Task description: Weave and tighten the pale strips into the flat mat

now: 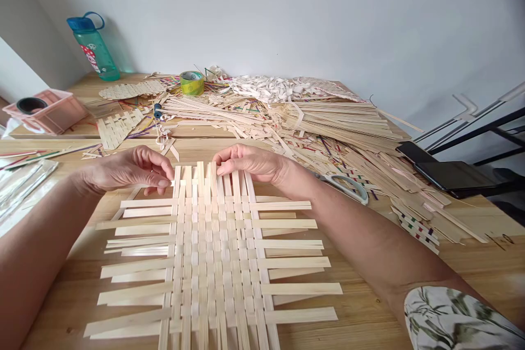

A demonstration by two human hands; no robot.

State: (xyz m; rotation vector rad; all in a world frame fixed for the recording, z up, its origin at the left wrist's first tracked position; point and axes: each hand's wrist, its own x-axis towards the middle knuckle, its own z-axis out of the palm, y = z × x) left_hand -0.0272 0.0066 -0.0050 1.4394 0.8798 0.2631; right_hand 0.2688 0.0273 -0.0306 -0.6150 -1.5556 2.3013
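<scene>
Pale wood-coloured flat strips, plaited over-and-under into an openwork-edged rectangular mat (213, 262); lies at 6 o'clock on a light-brown wood-grain table (471, 268), between the forearms. Condition: the centre is a close chequer, seemingly well advanced; the far margin, at 12 o'clock, is looser, with a gap before the strip ends, and appears to be the portion in hand. Outstanding, by judgement: closing up that margin and dealing with the long, uneven ends that project at 3 and 9 o'clock, neither folded in nor cut level. The near end runs out of view, so its state cannot be told. Left hand (141, 168), at the mat's 11 o'clock: thumb and fingertips brought together, pinching what looks like the end of a pale cross strip. Right hand (254, 163), at 12 o'clock: thumb and forefinger closed on the upright strip ends. Adjacent stock, clock taken from the mat's centre: white-handled scissors (365, 192), at 2, unheld; a fanned bundle of pale, thin strips (344, 123), at 1; a yellow-green roll of tape (192, 86), at 12; a translucent teal bottle with a blue lid (98, 54), at 11.
</scene>
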